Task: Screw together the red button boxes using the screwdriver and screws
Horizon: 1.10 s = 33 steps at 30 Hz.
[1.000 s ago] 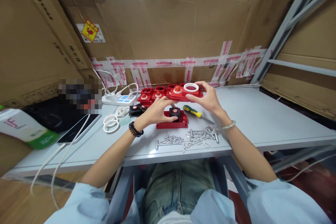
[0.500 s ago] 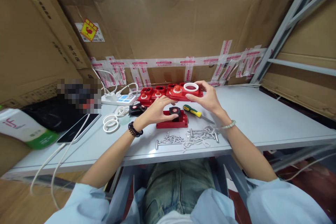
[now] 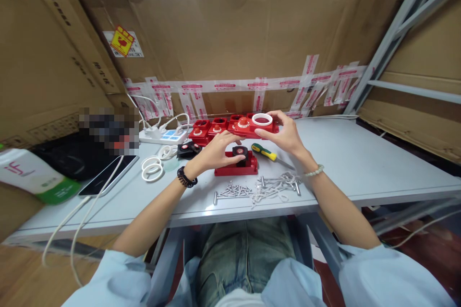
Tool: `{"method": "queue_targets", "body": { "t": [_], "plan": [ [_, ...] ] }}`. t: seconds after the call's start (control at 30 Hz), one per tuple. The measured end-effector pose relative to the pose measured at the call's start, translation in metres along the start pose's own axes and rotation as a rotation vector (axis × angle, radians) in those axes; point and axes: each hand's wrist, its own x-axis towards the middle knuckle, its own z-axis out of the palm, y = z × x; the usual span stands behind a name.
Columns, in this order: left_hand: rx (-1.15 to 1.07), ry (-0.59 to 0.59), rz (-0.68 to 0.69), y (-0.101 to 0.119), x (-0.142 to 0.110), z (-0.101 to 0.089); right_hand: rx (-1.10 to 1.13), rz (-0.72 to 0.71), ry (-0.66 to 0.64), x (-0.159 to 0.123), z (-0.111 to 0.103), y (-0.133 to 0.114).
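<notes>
My right hand (image 3: 284, 132) grips the right end of a red housing (image 3: 248, 129), thumb in front and fingers behind. The housing bears a round red knob (image 3: 243, 122) and a white ring (image 3: 262, 115). My left hand (image 3: 216, 152) is open, thumb and fingers apart, over a red open case (image 3: 234, 171). Its thumb tip lies at a black square part (image 3: 239, 153) with a red round label, which stands in the case; whether they touch I cannot tell. More red housings (image 3: 200, 130) stand in a row behind.
A green-and-yellow screwdriver (image 3: 264, 152) lies right of the case. Nearer the front edge are a heap of screws (image 3: 236, 190) and metal T-bars with white cord (image 3: 277, 187). White rings (image 3: 151, 169), black parts (image 3: 188, 149), a power strip (image 3: 163, 135) and a phone (image 3: 108, 176) lie to the left.
My left wrist has shifted very slightly to the right. The right hand and the red housing look the same.
</notes>
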Motion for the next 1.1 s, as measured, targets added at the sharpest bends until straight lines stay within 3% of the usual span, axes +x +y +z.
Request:
{"method": "queue_targets", "body": {
  "t": [1.1],
  "plan": [
    [-0.007,0.011,0.017,-0.0028,-0.0008,0.0017,0.003,-0.009,-0.001,0.0008,0.0005,0.0017]
  ]
}}
